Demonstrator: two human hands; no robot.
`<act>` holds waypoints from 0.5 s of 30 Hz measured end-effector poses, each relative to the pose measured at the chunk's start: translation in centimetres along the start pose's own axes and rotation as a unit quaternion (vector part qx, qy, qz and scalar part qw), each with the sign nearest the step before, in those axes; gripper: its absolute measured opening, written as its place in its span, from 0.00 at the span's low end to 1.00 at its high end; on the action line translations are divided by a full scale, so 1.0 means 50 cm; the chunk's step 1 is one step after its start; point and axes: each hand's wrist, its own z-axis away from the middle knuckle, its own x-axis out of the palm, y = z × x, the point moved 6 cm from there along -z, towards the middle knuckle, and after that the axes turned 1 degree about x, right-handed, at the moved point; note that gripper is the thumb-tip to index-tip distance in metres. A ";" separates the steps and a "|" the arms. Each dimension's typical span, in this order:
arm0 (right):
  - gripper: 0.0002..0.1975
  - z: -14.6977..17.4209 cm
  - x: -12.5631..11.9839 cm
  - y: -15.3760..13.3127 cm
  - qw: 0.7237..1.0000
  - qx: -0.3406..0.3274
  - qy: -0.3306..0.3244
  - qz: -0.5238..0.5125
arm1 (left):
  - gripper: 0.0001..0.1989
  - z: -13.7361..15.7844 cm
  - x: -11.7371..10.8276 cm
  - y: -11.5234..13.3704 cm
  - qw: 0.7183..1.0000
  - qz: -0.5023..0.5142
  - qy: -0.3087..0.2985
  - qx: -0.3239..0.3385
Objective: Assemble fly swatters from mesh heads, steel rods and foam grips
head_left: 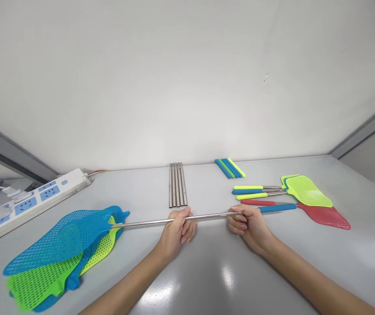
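Observation:
A blue fly swatter lies stretched across both hands. Its mesh head (75, 236) rests on the left-hand pile, and its thin metal rod (210, 216) runs to the right. My left hand (179, 227) is closed round the middle of the rod, thumb on top. My right hand (249, 225) pinches the rod's right end, where a blue handle (277, 208) sticks out beyond the fingers. Under the blue head lie more loose swatter heads, among them a green one (39, 282) and a yellow one (103, 251).
Several metal tubes (177, 188) lie side by side behind my left hand. Coloured handle grips (229, 168) lie near the wall. Swatters with handles, including a yellow one (308, 190) and a red one (328, 216), are at right. A white power strip (72, 181) stands at left.

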 end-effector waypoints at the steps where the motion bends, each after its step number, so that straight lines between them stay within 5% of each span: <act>1: 0.17 0.000 0.001 0.000 1.000 -0.003 -0.001 0.004 | 0.25 0.000 0.000 0.000 1.000 -0.001 0.002 0.002; 15: 0.21 0.004 0.014 0.000 0.999 -0.022 -0.022 0.031 | 0.26 -0.003 0.001 0.002 0.999 -0.053 -0.005 0.009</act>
